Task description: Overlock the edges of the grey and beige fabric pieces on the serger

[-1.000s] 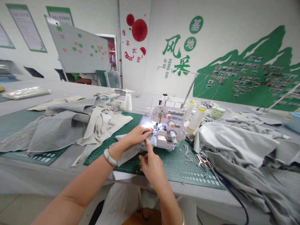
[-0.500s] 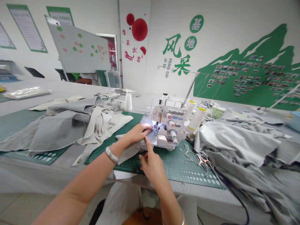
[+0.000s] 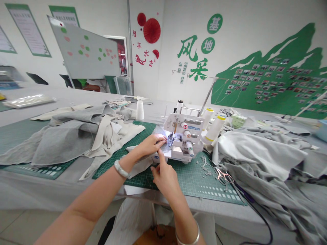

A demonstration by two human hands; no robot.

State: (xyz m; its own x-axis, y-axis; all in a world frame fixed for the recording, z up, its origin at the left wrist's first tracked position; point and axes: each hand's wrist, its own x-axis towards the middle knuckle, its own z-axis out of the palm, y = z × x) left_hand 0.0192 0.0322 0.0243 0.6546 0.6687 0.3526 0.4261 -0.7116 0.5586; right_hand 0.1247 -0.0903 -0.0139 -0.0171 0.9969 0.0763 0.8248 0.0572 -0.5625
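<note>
A white sewing machine (image 3: 182, 136) stands on a green cutting mat (image 3: 214, 185), its lamp lighting the needle area. Grey fabric (image 3: 166, 148) lies on its bed, left of the presser foot. My left hand (image 3: 150, 144) presses on this fabric close to the foot, fingers together. My right hand (image 3: 165, 177) is just in front of the machine, index finger stretched to the fabric's near edge and the other fingers curled. Part of the cloth hangs below my left wrist.
Grey and beige fabric (image 3: 68, 139) is heaped at left, with more grey cloth (image 3: 258, 153) at right. Scissors (image 3: 224, 176) and thread scraps lie right of the machine. Thread cones (image 3: 215, 128) stand behind it, and a white cone (image 3: 140, 110) stands back left.
The fabric under my hands has shifted slightly, showing more of the machine's front left corner. Both hands stay in nearly the same place.
</note>
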